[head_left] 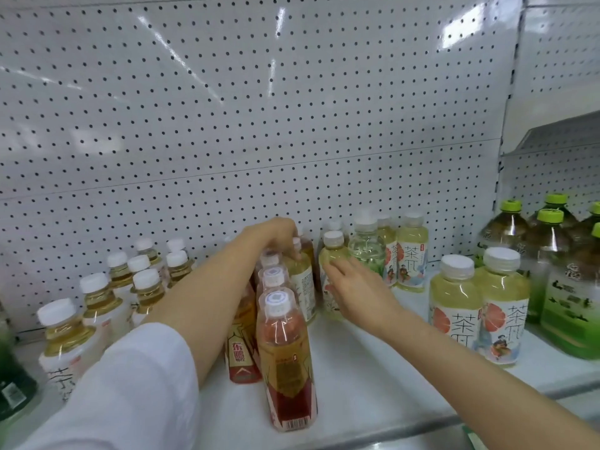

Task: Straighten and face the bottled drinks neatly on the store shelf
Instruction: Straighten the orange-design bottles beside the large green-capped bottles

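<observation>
Left hand (276, 235) reaches to the back of the shelf (363, 378), fingers curled over the neck of a pale bottle (303, 280) — gripping it near the cap. Right hand (357, 287) lies with straight fingers against a yellow bottle (331, 254) just beside it, grip open, only touching. Both bottles stand upright, long axis vertical; which way their labels face is hard to tell. In front, a red-label row (287, 355) runs toward the camera, upright. White-cap amber bottles (97, 303) at left, tea bottles (477, 306) and green-cap bottles (565, 274) at right. White shelf — pegboard (259, 108) backing behind.
</observation>
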